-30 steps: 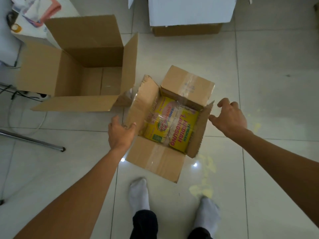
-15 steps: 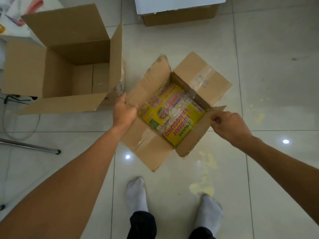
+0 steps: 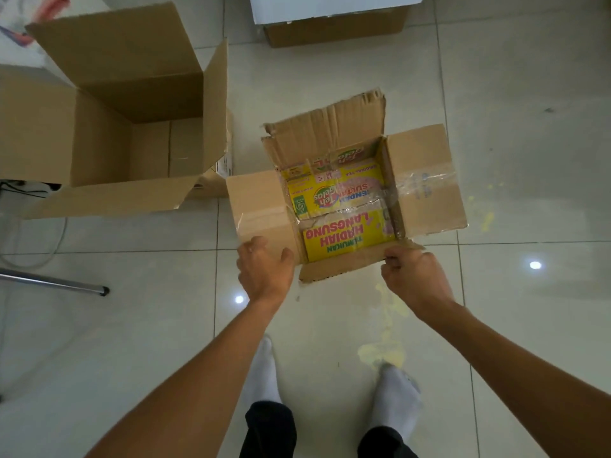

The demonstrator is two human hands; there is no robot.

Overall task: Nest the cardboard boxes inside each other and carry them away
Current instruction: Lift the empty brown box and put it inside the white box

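A small open cardboard box (image 3: 426,180) sits on the tiled floor in front of me, its flaps spread and a yellow printed lining visible inside. My left hand (image 3: 264,269) holds its left flap near the front corner. My right hand (image 3: 413,276) pinches the near flap at its right end. A larger empty cardboard box (image 3: 109,143) stands open to the left, its flaps up, almost touching the small one.
A third box (image 3: 334,28) under a white sheet lies at the far top. A metal leg (image 3: 53,282) and cables cross the floor at left. My two socked feet (image 3: 330,375) stand just behind the small box. Yellowish stains mark the tiles at right.
The small box has turned from diagonal to nearly square with me. Both hands moved from its side flaps toward its near edge and now grip flaps.
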